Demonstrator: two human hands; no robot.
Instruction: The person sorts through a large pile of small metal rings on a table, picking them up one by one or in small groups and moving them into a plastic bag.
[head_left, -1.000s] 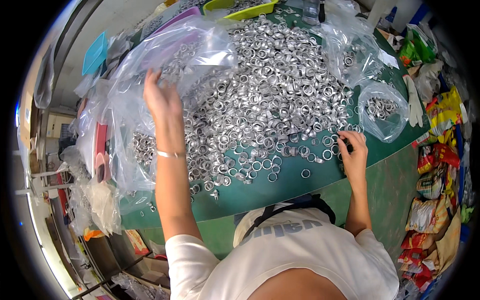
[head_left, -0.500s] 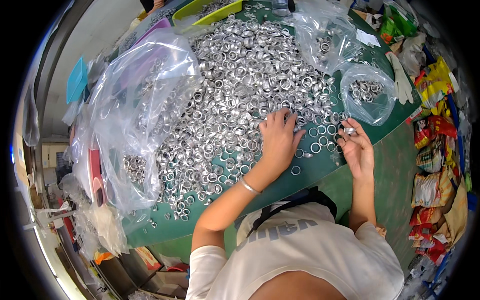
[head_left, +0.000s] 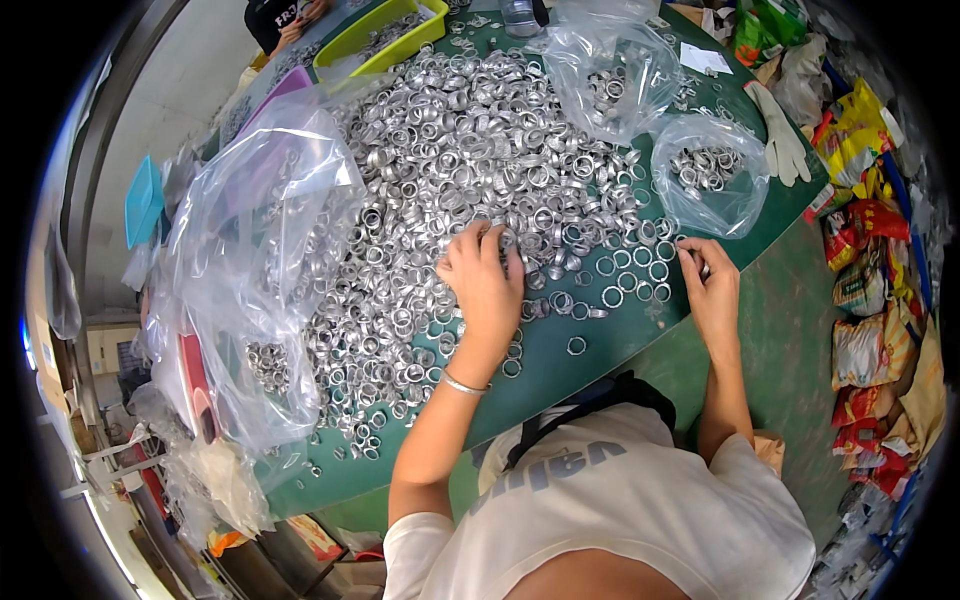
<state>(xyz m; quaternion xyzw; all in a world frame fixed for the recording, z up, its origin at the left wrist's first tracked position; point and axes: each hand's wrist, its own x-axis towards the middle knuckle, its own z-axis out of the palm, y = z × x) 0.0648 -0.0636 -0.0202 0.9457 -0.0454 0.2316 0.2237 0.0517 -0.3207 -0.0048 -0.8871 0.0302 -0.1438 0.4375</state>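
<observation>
A broad heap of silver-coloured metal rings (head_left: 450, 140) covers the green table (head_left: 540, 385). My left hand (head_left: 485, 280) rests at the heap's near edge, its bent fingers touching rings and its thumb apart from them. A bracelet circles that wrist. Off to the right, by the table's edge, my right hand (head_left: 712, 290) is closed with its fingertips together around a metal ring (head_left: 704, 270), mostly hidden by the fingers. Just left of it, several flat rings (head_left: 626, 280) lie in loose rows. One single ring (head_left: 576, 345) sits apart, nearer me.
Clear plastic bags holding rings stand at the right (head_left: 735, 215) and far right (head_left: 590, 60). A large clear bag (head_left: 240, 220) spreads over the left side. Beyond are a yellow-green tray (head_left: 400, 45), a white glove (head_left: 785, 145) and another person's hand (head_left: 290, 35). Colourful packages (head_left: 860, 350) line the right.
My left hand has shifted left along the heap's near edge. My right hand has turned, its fingers now curled inward over the ring. The whole view has shifted slightly.
</observation>
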